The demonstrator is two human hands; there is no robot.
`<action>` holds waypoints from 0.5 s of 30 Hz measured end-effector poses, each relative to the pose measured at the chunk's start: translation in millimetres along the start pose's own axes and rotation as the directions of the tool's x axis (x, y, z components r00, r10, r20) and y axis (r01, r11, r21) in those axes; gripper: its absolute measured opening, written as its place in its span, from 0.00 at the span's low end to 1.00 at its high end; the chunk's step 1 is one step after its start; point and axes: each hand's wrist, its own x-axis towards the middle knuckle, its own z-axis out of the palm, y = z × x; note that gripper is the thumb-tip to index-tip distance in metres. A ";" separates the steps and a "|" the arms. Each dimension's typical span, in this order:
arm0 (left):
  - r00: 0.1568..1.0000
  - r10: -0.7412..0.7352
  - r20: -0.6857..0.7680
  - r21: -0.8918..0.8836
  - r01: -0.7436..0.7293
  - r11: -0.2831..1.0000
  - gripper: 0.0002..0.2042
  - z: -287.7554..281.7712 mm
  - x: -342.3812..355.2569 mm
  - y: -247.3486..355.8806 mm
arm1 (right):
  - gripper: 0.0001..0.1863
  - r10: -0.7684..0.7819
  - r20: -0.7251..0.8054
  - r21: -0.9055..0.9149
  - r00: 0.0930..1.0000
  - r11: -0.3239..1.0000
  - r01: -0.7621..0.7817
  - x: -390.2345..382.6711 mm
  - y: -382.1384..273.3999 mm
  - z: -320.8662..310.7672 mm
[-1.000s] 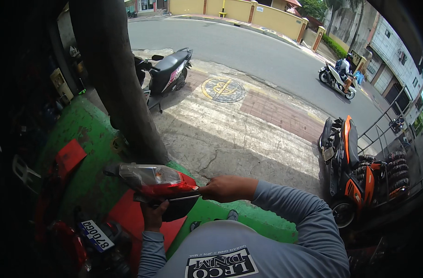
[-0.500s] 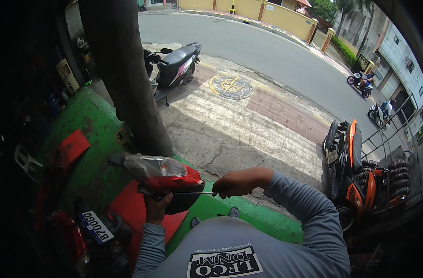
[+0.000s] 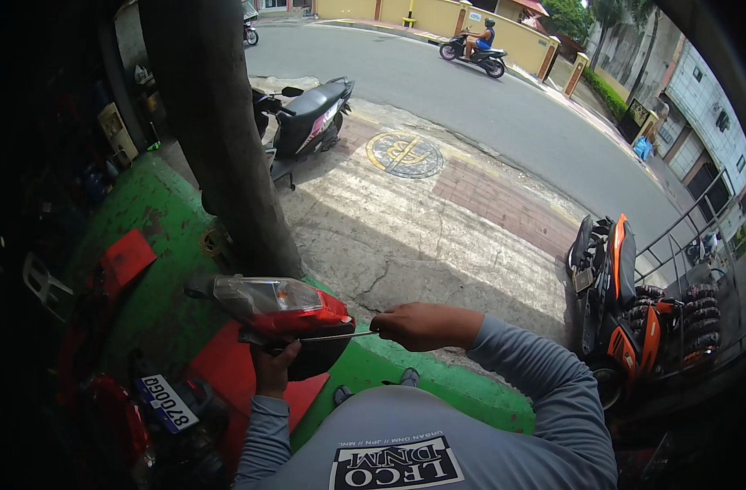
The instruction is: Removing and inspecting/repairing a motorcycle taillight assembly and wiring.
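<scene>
A motorcycle light unit (image 3: 279, 296) with a clear lens, a red section and a dark underside is held in front of me. My left hand (image 3: 273, 363) grips it from below, the thumb near its lower edge. My right hand (image 3: 422, 326) is closed around the end of a thin metal shaft (image 3: 338, 336), which looks like a screwdriver; its handle is hidden in my fingers. The shaft runs left along the unit's near side toward my left thumb. Where its tip rests I cannot make out.
A thick post (image 3: 213, 139) rises beyond the light unit. To my left lie a red panel (image 3: 129, 263) and dark motorcycle parts with a plate (image 3: 169, 403). An orange and black motorcycle (image 3: 626, 302) stands right, a parked scooter (image 3: 311, 118) ahead. A rider (image 3: 479, 45) is on the road.
My right hand has shifted slightly left and up, so the shaft's right end sits higher. The light unit has moved a little left. On the road, a scooter rider has travelled left.
</scene>
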 end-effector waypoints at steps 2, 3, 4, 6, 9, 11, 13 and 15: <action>1.000 0.014 -0.017 -0.022 -0.014 1.000 0.26 -1.7 0.3 -5.1 | 0.14 -0.055 -0.020 -0.116 0.998 0.992 0.052 2.2 -5.2 -3.7; 1.000 -0.003 0.001 -0.021 0.003 1.000 0.28 -5.4 0.5 -8.6 | 0.14 -0.030 -0.039 -0.230 0.999 0.973 0.020 2.9 -16.0 -9.0; 1.000 -0.020 0.019 -0.020 0.020 1.000 0.29 -8.7 0.5 -11.1 | 0.14 -0.009 -0.060 -0.341 0.998 0.940 -0.012 3.8 -23.4 -12.6; 1.000 -0.014 0.000 -0.006 0.014 1.000 0.28 -8.3 -1.4 -11.2 | 0.14 0.051 -0.051 -0.312 0.997 0.948 -0.065 4.7 -28.7 -12.6; 1.000 -0.008 -0.010 0.015 0.008 1.000 0.25 -2.3 -3.3 -1.7 | 0.14 0.090 -0.079 -0.202 0.993 0.974 -0.104 4.0 -26.7 -8.4; 1.000 -0.007 -0.008 0.025 0.007 1.000 0.24 -0.3 -2.4 1.2 | 0.14 0.064 -0.116 -0.121 0.991 0.990 -0.078 2.2 -14.1 -1.3; 1.000 -0.015 -0.012 -0.001 0.015 1.000 0.21 -0.3 -2.3 1.9 | 0.16 -0.065 -0.120 -0.083 0.991 0.995 0.055 3.3 -1.5 5.0; 1.000 -0.018 -0.013 0.020 0.018 1.000 0.20 0.2 -2.5 5.4 | 0.15 -0.104 -0.100 -0.200 0.990 0.976 0.083 5.6 -2.5 2.8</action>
